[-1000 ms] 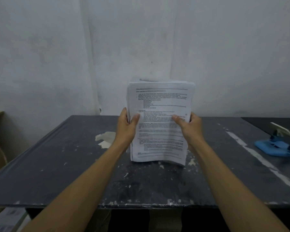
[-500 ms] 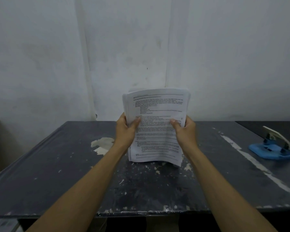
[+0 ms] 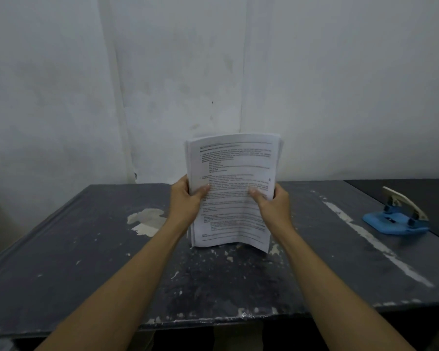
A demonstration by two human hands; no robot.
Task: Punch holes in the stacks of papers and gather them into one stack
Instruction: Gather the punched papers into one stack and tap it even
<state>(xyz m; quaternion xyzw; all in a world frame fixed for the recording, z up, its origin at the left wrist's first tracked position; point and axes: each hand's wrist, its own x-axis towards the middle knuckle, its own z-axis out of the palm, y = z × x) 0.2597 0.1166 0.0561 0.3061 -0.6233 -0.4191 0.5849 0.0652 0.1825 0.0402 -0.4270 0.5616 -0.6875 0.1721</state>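
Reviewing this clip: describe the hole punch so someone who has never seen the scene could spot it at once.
Start at the dark, paint-flecked table against the pale wall and follow it to its far right side, past the long white streak. There sits the hole punch, apart from both hands. It is the only blue thing in view, with a pale lever slanting above its base.

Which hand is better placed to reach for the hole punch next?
Probably the right hand. The blue hole punch sits at the table's far right, on that hand's side. The left hand could keep holding the paper stack upright.
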